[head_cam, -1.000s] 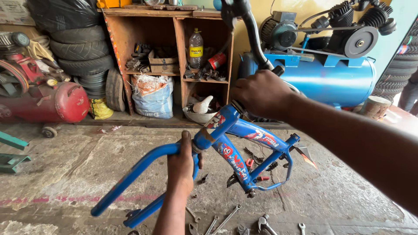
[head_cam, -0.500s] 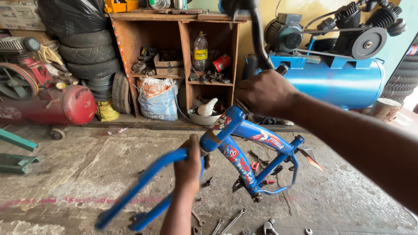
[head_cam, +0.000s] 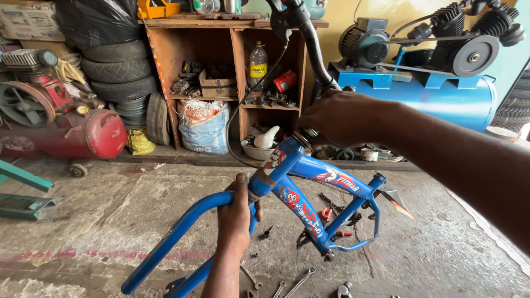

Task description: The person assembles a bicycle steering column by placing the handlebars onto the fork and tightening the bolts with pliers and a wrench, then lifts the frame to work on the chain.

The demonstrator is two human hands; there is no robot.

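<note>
Outdoors, we grip the blue bicycle frame (head_cam: 298, 182): left hand (head_cam: 236, 218) clasping its fork, right hand (head_cam: 337, 118) closed around the handlebar stem above.

Counts in the workshop
One blue bicycle frame (head_cam: 309, 182); two air compressors, one red (head_cam: 83, 135), one blue (head_cam: 436, 94); one plastic bottle (head_cam: 258, 63); one white sack (head_cam: 202, 127).

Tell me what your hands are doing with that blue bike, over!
Left hand gripping blue fork. Right hand clamped at handlebar stem. Blue frame held off the floor. Wrenches underneath.

Repair workshop: stacked tyres (head_cam: 118, 74), air compressor (head_cam: 425, 91), spanners (head_cam: 301, 281).
</note>
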